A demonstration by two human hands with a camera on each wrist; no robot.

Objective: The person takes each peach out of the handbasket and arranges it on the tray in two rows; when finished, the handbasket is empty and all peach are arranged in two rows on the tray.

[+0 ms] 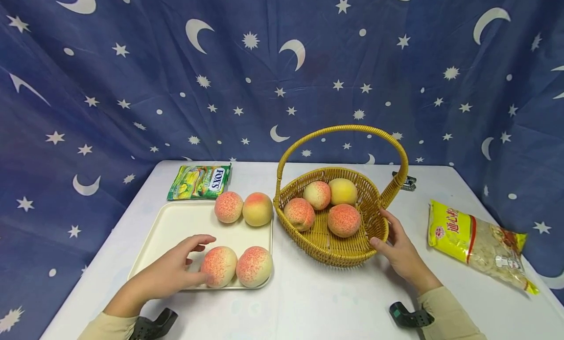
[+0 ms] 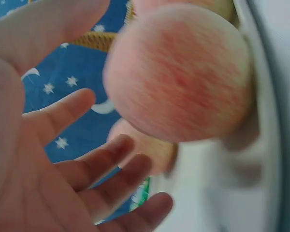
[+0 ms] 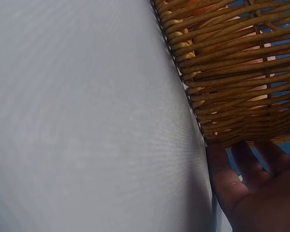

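A cream tray [image 1: 176, 242] bears several peaches at its right side. My left hand [image 1: 169, 269] is over the tray's front, fingers spread and loosely bent, beside the nearest front peach [image 1: 219, 266]. In the left wrist view the palm faces that peach [image 2: 179, 72] and a gap shows between the fingertips and it. A second peach [image 1: 254, 266] sits to its right. My right hand [image 1: 403, 252] holds the right side of a wicker basket [image 1: 326, 254], thumb at the rim. In the right wrist view its fingers touch the basket's woven wall [image 3: 241, 82]. Several peaches [image 1: 343, 220] lie inside.
The basket's tall handle [image 1: 343, 128] arches over it. A green candy bag [image 1: 199, 182] lies behind the tray. At the right lies a yellow and clear food bag [image 1: 480, 247]. A small dark metal object [image 1: 409, 183] is behind the basket. A starry blue curtain [image 1: 246, 85] hangs behind.
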